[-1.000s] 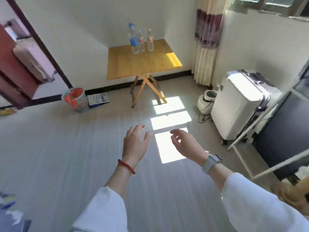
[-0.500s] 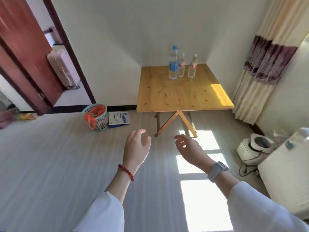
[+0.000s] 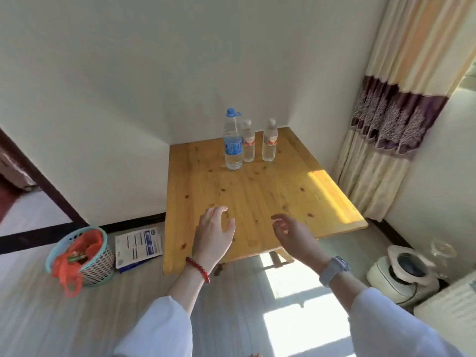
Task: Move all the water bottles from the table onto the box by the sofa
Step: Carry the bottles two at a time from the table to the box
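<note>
Three clear water bottles stand upright close together at the far side of a wooden folding table (image 3: 257,197). The tall bottle with a blue cap and blue label (image 3: 233,140) is leftmost. Beside it are a small bottle with a red-and-white label (image 3: 248,141) and a second small bottle of the same kind (image 3: 269,140) on the right. My left hand (image 3: 215,234) and my right hand (image 3: 293,237) hover over the table's near edge, fingers apart, holding nothing. Neither box nor sofa is in view.
A teal basket (image 3: 85,256) with an orange bag stands on the floor left of the table, next to a flat printed packet (image 3: 139,244). A curtain (image 3: 391,119) hangs at the right. A white appliance (image 3: 404,274) sits on the floor at right.
The view has closed in on the table, which now fills the middle. Both hands have reached forward from above the floor to over the table's near edge.
</note>
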Demonstrator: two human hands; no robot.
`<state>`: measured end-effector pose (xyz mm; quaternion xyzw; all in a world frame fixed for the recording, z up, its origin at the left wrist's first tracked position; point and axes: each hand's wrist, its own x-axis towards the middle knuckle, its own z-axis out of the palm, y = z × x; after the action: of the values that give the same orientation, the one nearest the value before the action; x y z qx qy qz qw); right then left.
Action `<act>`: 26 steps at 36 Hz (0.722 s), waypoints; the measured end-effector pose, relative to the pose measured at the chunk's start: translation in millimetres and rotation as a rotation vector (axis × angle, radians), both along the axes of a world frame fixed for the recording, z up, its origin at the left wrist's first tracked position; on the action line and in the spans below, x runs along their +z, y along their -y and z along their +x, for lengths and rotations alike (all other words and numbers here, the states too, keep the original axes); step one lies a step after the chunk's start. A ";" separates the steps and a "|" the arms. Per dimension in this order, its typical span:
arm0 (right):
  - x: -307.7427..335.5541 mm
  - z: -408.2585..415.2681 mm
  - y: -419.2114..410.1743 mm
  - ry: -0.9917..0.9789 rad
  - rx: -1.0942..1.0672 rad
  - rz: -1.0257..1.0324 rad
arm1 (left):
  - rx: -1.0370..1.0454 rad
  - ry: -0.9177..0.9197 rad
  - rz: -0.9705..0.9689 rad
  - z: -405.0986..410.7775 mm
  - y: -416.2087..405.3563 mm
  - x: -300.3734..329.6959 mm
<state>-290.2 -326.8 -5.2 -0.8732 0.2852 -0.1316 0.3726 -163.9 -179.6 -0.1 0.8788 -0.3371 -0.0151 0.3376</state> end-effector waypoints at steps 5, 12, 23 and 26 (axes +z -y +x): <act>11.1 79.8 71.1 -0.001 -0.056 -0.021 | -0.058 0.046 -0.001 82.2 75.2 7.5; 0.5 161.8 148.5 -0.057 -0.132 -0.001 | -0.132 0.019 0.020 166.1 167.7 -10.5; -47.4 255.0 248.6 -0.086 -0.330 0.092 | -0.152 -0.073 0.112 256.6 301.1 -52.6; -59.1 278.0 281.7 -0.065 -0.370 0.113 | -0.148 -0.099 0.128 274.6 336.9 -63.3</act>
<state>-12.2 -608.5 -64.3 -0.7875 0.4596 -0.1535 0.3810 110.7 -516.5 -63.3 0.8694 -0.3824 -0.1049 0.2947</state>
